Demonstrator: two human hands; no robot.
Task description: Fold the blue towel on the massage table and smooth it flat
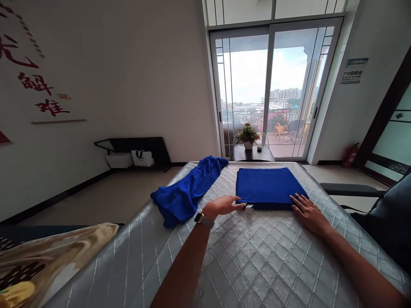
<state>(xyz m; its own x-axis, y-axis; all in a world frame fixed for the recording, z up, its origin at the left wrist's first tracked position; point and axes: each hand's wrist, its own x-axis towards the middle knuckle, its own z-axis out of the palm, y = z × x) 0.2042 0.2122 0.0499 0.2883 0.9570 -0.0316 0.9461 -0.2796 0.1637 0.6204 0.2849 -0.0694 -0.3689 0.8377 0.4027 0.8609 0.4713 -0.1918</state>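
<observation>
A homelike room with a balcony point(290, 147) can be recognised, though whether a private home or lodgings cannot be told. Domestic use is suggested by the quilted silver mattress point(257, 261), by the patterned blanket point(77, 244) beside it and by the potted plant point(248, 137) on a small table point(237, 154). A more public note is added by the wall notice point(351, 76) and the fire extinguisher point(350, 155).
</observation>
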